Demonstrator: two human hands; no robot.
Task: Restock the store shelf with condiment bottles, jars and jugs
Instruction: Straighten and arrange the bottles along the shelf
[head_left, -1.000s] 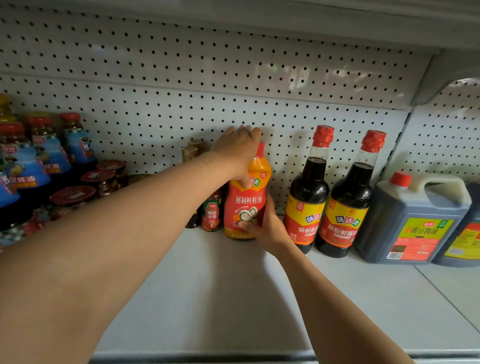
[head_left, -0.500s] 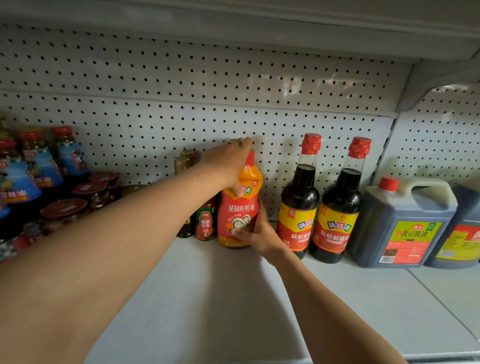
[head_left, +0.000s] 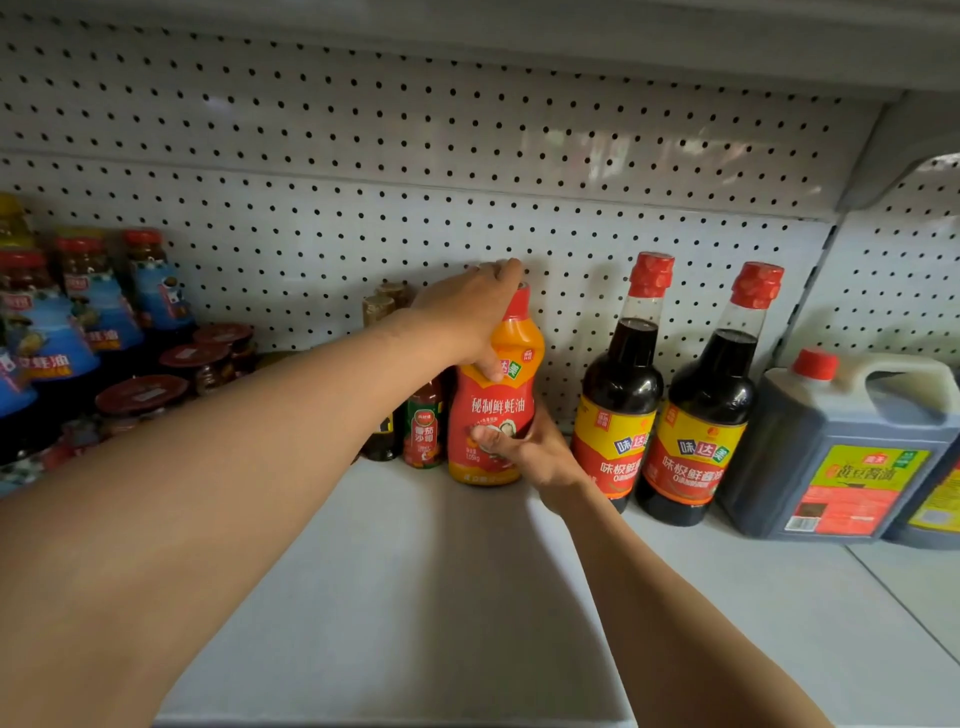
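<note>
Up on the shelf (head_left: 415, 597), we have both hands on the orange oyster sauce bottle (head_left: 496, 410), which stands upright at the far edge against the pegboard (head_left: 363, 234). Our left hand (head_left: 467, 312) curls over its neck beside the red cap, thumb pressed on the label; our right hand (head_left: 524, 441) wraps the lower body from the right. Just left stands a small ketchup bottle (head_left: 423, 431); just right, two dark soy sauce bottles (head_left: 618, 395), then a dark jug (head_left: 841, 447). Far left sit blue-labelled bottles (head_left: 98, 306) and red-lidded jars (head_left: 140, 395).
</note>
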